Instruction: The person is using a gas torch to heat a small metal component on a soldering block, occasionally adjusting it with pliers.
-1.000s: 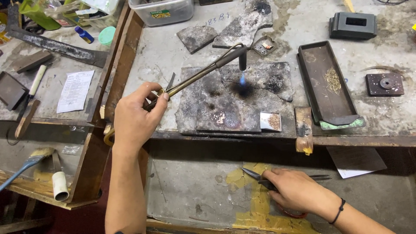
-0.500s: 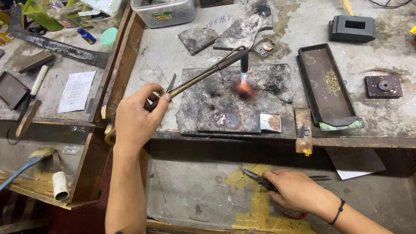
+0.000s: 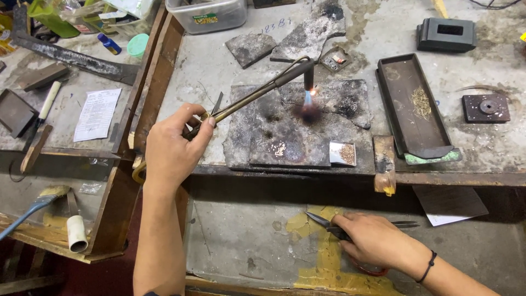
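Observation:
My left hand (image 3: 172,151) grips the brass handle of a long gas torch (image 3: 257,93). Its black nozzle points down at a charred soldering block (image 3: 285,131), and a small blue flame (image 3: 308,100) burns on a darkened spot there. My right hand (image 3: 370,241) rests on the lower shelf below the bench edge, fingers closed on dark tweezers (image 3: 323,222) whose tips point left. A small square tile with brownish grains (image 3: 343,153) lies at the block's right front corner.
A long dark metal tray (image 3: 397,109) with fine filings stands right of the block. Broken charred slabs (image 3: 307,33), a clear plastic tub (image 3: 205,13) and a black box (image 3: 449,34) sit behind. A paper sheet (image 3: 97,114), files and a brush (image 3: 33,205) lie left.
The flame at the nozzle went from a small blue point to an orange glow on the block, then back to a blue flame. Both hands stay where they were.

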